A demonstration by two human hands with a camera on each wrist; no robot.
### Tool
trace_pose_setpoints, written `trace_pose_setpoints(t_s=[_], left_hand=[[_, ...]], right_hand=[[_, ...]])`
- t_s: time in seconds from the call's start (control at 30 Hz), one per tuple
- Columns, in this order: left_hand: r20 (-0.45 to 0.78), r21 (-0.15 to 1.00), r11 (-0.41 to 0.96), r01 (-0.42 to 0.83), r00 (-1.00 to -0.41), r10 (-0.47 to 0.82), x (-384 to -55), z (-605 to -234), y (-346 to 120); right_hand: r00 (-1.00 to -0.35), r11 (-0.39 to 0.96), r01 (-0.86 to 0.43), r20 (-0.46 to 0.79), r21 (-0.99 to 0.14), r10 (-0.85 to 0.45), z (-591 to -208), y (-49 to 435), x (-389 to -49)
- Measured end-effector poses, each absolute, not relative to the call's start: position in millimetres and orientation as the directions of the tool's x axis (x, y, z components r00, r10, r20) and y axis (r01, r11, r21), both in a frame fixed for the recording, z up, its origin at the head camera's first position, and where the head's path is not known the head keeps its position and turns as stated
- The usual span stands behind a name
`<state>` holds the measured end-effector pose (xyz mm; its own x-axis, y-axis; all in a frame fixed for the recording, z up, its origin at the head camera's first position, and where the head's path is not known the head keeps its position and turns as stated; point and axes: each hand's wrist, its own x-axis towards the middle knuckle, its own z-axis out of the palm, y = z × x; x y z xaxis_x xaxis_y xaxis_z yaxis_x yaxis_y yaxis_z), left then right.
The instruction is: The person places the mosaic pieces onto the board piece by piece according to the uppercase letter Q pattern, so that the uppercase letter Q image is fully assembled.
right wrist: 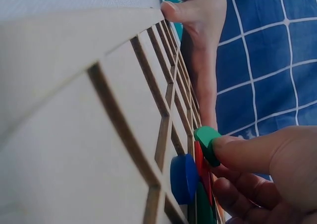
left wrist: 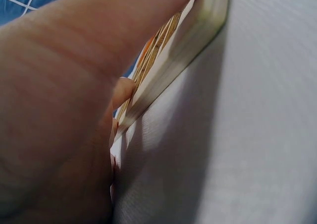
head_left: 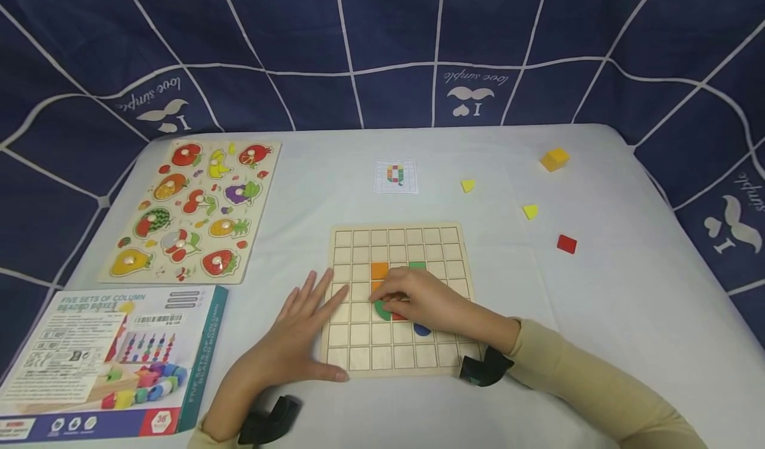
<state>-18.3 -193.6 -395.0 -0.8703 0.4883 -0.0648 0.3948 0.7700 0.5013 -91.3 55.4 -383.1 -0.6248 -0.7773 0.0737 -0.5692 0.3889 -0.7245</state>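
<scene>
A wooden grid board (head_left: 358, 356) lies on the white table. My right hand (head_left: 424, 296) is over its middle, thumb and fingers pinching a green rounded tile (right wrist: 207, 144), seen as the green tile (head_left: 381, 311) by the fingertips in the head view. Beside it are a red tile (head_left: 398, 317) and a blue rounded tile (head_left: 422, 330). Orange tiles (head_left: 379, 271) and another green tile (head_left: 417, 266) sit farther up the grid, partly covered by the hand. With fingers spread, my left hand (head_left: 287, 346) rests at the board's left edge, thumb near the lower corner.
Behind the board lies a pattern card (head_left: 397, 177). To the right are two yellow tiles (head_left: 468, 185), a red tile (head_left: 566, 244) and a yellow-orange block (head_left: 555, 159). A fruit puzzle board (head_left: 191, 213) and a bead-set box (head_left: 107, 362) occupy the left side.
</scene>
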Motion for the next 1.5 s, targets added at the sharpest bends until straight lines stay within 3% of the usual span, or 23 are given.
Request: trace_pose_setpoints(t_s=[0.6, 1.0, 1.2, 1.4, 1.5], left_hand=[[-0.063, 0.511, 0.757, 0.408, -0.860, 0.506, -24.1, -395.9, -190.4], [-0.111, 0.525, 0.765, 0.373, -0.862, 0.495, -21.3, -399.5, -191.1], [-0.113, 0.524, 0.764, 0.376, -0.859, 0.500, -22.2, -398.5, -189.7], [-0.116, 0.519, 0.772, 0.367, -0.865, 0.489, -22.5, -397.4, -190.4], [-0.118, 0.516, 0.780, 0.354, -0.872, 0.474, -20.0, -396.6, -193.9]], right_hand=[[-0.684, 0.488, -0.587, 0.073, -0.646, -0.726, -375.3, 60.5, -87.1], [-0.679, 0.421, -0.524, 0.065, -0.740, -0.732, -373.1, 78.1, -91.1], [-0.784, 0.416, -0.466, 0.148, -0.781, -0.603, -367.7, 120.6, -99.5], [-0.896, 0.544, -0.420, 0.235, -0.727, -0.377, -361.9, 197.6, -113.6], [-0.942, 0.603, -0.329, 0.211, -0.727, -0.260, -364.4, 234.6, -118.4]])
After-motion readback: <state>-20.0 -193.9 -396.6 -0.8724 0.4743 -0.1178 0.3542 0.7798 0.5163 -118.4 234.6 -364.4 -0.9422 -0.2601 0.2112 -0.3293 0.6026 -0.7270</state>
